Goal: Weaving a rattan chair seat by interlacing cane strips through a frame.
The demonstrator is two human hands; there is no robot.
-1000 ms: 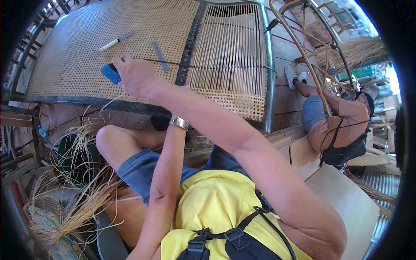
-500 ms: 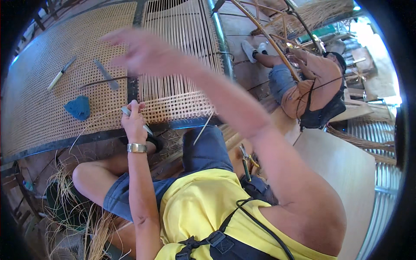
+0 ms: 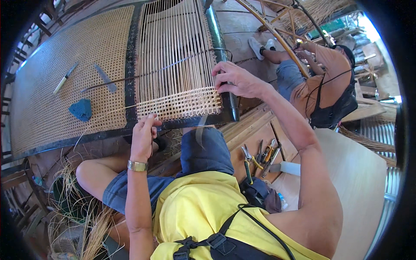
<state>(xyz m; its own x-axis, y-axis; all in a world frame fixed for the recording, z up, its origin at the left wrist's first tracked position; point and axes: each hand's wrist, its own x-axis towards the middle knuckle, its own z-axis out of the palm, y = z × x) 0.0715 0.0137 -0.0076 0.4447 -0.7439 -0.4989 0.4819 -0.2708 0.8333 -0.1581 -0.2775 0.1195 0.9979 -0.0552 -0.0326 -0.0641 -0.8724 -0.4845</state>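
A cane panel (image 3: 173,104) is stretched in a dark frame, its near part woven, its far part only long parallel strands. My right hand (image 3: 236,81) is at the panel's right edge beside the frame rail, fingers bent and closed on the outer weave; what they pinch is too small to see. My left hand (image 3: 145,136) is closed at the near frame edge, fingertips together by the lower weave; its grip is mostly hidden. One loose cane strand (image 3: 104,116) enters the weave from the left. A thin dark stick (image 3: 169,66) lies across the parallel strands.
On the finished cane panel (image 3: 43,99) lie a knife (image 3: 66,77), a flat blade (image 3: 105,78) and a blue lump (image 3: 80,110). Pliers (image 3: 248,161) and other tools lie by my right side. Loose cane strands (image 3: 93,234) hang lower left. Another person (image 3: 325,82) sits upper right.
My right hand has swung from the upper left down to the panel's right edge. My left hand has shifted slightly right and lower; the pale tool seen in it no longer shows.
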